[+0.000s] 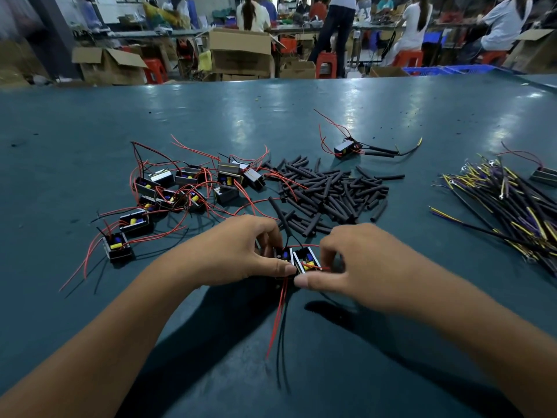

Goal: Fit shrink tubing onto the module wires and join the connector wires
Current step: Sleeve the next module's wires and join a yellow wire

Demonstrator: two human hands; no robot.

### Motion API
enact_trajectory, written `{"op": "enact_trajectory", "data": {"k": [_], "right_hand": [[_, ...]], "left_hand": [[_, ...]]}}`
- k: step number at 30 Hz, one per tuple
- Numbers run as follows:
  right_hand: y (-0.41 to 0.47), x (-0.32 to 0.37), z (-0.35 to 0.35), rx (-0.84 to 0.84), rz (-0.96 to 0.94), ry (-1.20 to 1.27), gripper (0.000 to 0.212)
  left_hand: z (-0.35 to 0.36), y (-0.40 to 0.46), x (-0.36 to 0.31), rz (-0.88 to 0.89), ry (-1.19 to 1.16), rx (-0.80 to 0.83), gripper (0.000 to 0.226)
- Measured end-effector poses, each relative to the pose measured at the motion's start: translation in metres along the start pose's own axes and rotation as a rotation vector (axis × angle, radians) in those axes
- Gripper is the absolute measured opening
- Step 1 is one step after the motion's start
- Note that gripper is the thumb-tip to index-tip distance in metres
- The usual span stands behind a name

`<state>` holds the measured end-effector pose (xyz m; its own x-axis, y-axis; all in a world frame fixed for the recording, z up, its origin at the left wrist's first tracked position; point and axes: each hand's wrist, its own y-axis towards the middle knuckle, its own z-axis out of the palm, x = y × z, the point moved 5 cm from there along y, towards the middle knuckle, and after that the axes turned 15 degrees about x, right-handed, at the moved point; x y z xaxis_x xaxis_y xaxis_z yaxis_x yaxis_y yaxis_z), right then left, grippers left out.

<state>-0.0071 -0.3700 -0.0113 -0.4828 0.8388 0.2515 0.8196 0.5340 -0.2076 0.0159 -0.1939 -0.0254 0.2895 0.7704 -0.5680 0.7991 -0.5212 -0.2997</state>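
— Holding two small modules (297, 259) side by side, that's what I'm doing, close to the near edge of the tabletop (391, 116), about midway along it. My left hand (241, 248) has its fingers curled round the left one, thumb pressed against its near side. My right hand (352, 263) grips the right one, and between thumb and fingers it pinches a red wire (318, 268) that crosses the top of that module.

— And the rest of the wires?

— Red and black leads (278, 312) hang from the two modules toward me, trailing over the tabletop between my forearms. One black lead runs up and away from the modules with a piece of shrink tubing (278, 214) on it.

— Where's the tubing stock?

— The pile of black shrink tubing pieces (328, 188) lies just beyond my hands, toward the middle of the tabletop. To its left sits the heap of waiting modules (180, 188), their red wires tangled. Toward the far edge, beyond the tubing pile, one finished module (346, 147) lies alone, tubing on its wires and a yellow-tipped cable coming off it.

— The connector wires?

— A bundle of them (509, 206), black with yellow and purple, lies toward the right edge, well apart from my hands. Another module (544, 176) sits beyond that bundle, cut off by the frame.
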Motion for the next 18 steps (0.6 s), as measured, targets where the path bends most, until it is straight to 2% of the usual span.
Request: {"op": "enact_trajectory", "data": {"k": [2,5,8,10,12,15,18], "right_hand": [[0.0,-0.021,-0.014,-0.062,0.012,0.175,0.048],[0.0,-0.052,-0.025,-0.19,0.163,0.231,0.028],[0.008,-0.064,-0.009,-0.043,0.217,0.409,0.033],[0.013,-0.061,-0.001,0.061,0.167,0.473,0.029],[0.015,-0.059,-0.001,0.077,0.095,0.459,0.017],[0.016,-0.058,-0.007,0.024,0.003,0.515,0.01],[0.011,-0.05,-0.015,-0.077,-0.091,0.444,0.012]], "left_hand": [[0.0,-0.001,0.001,-0.003,-0.012,0.002,0.036],[0.001,0.0,0.0,0.014,-0.028,0.016,0.036],[0.002,0.0,-0.002,0.025,-0.038,0.041,0.036],[0.002,-0.001,-0.003,0.039,-0.039,0.07,0.037],[0.002,-0.003,-0.005,0.063,-0.048,0.109,0.035],[0.002,-0.006,-0.007,0.092,-0.055,0.157,0.032],[0.0,-0.008,-0.007,0.101,-0.039,0.166,0.033]]}}
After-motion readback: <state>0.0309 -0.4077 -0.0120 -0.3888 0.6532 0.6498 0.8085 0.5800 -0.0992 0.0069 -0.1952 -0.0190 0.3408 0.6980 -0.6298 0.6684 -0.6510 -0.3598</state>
